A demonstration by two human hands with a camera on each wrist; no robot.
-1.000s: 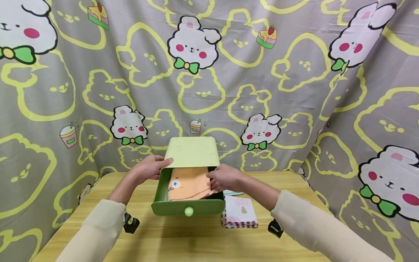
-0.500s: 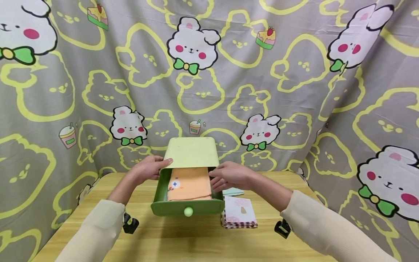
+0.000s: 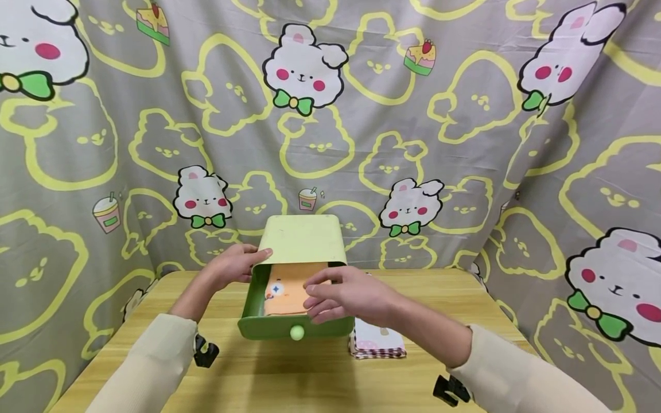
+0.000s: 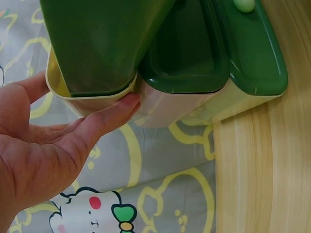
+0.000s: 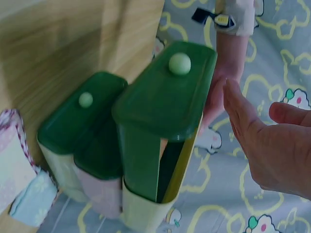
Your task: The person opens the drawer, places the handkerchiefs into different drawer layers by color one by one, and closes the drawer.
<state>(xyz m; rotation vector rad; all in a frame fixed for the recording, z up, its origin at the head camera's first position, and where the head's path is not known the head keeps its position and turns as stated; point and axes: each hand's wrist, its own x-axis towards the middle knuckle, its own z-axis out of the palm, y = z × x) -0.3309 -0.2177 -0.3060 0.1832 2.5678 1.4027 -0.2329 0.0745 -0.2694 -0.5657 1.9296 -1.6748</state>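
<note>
A small drawer cabinet with a pale yellow top case [image 3: 302, 238] stands on the table. Its green top drawer [image 3: 253, 307] is pulled out, with an orange folded cloth [image 3: 289, 281] in it bearing a printed face. My left hand [image 3: 234, 267] grips the case at its left side, thumb on top; the left wrist view shows that hand [image 4: 53, 145] around the case's edge. Above the drawer's right front, my right hand [image 3: 351, 295] hovers with loosely bent fingers and nothing in them, covering part of the cloth. In the right wrist view that hand [image 5: 272, 145] is apart from the drawer.
Below the top case sit a pinkish unit [image 5: 102, 194] and a pale green unit [image 5: 65, 172], both with green drawers pushed in. Folded cloths with checked edges [image 3: 379, 350] lie right of the cabinet, beside a light blue cloth [image 5: 34, 199]. A patterned curtain [image 3: 330, 143] hangs behind.
My right hand has left the right edge of the orange cloth and come up, leftward and nearer over the drawer front. The cloth's right edge lies flatter. My left hand stays put.
</note>
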